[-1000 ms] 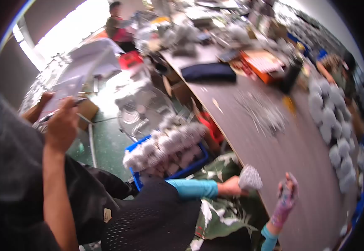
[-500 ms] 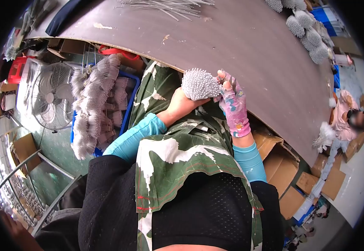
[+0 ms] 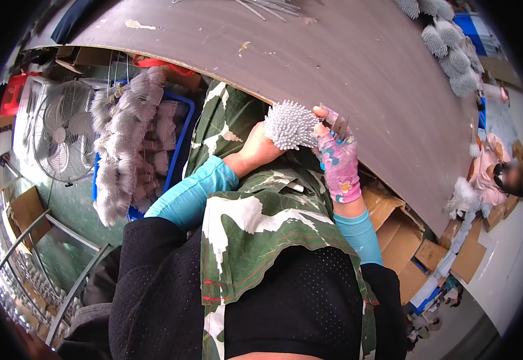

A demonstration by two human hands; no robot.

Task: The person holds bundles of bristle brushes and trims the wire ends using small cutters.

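Observation:
In the head view, a rounded bundle of light grey stems with bead-like tips (image 3: 291, 126) sits above my lap at the table's near edge. My left hand (image 3: 260, 147) is closed around its lower left side, with the beaded tips facing up. My right hand (image 3: 338, 153), in a pink flowered glove with bare fingertips, is at the bundle's right side. Its fingers are bent, with the tips close to or touching the beads. Dark pointed pieces (image 3: 341, 125) show among those fingers; I cannot make out what they are.
The brown table (image 3: 363, 72) has loose grey stems (image 3: 267, 7) at its far edge and more bundles (image 3: 450, 51) at the right. To my left are a blue crate (image 3: 180, 144) of bundles and a fan (image 3: 63, 132). Cardboard boxes (image 3: 396, 234) stand at right; another person (image 3: 489, 171) sits beyond.
The bundle has turned so its beaded top faces me more. My right fingers have shifted slightly, and the dark pointed pieces show more clearly. The whole view has moved a little.

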